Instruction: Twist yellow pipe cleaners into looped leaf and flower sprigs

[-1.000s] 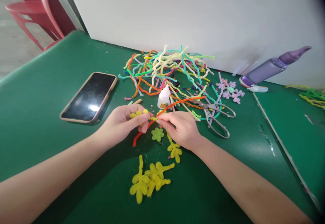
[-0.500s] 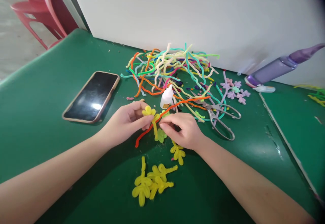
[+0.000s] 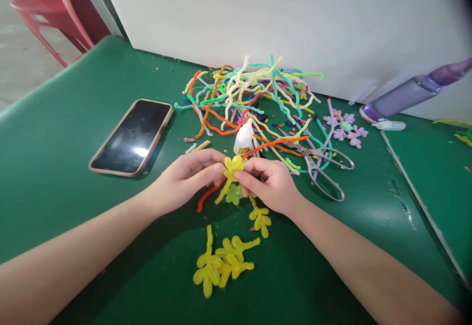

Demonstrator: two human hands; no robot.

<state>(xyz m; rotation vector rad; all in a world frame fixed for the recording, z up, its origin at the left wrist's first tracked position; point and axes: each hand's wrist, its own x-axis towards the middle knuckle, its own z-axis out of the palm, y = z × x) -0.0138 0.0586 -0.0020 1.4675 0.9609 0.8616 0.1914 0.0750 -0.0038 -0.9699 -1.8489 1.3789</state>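
Green table (image 3: 55, 167), as I see it from a distance: left hand (image 3: 191, 177) and right hand (image 3: 271, 183) pinch a yellow flower (image 3: 232, 165) between them, petals far, stem (image 3: 222, 193) slanting near-left, neither hand nearer.

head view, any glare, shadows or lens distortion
Head view: bright glare on the phone; head view: soft shadow on the green table below the left hand; head view: purple bottle looks stretched toward the right edge, top-right corner dark.
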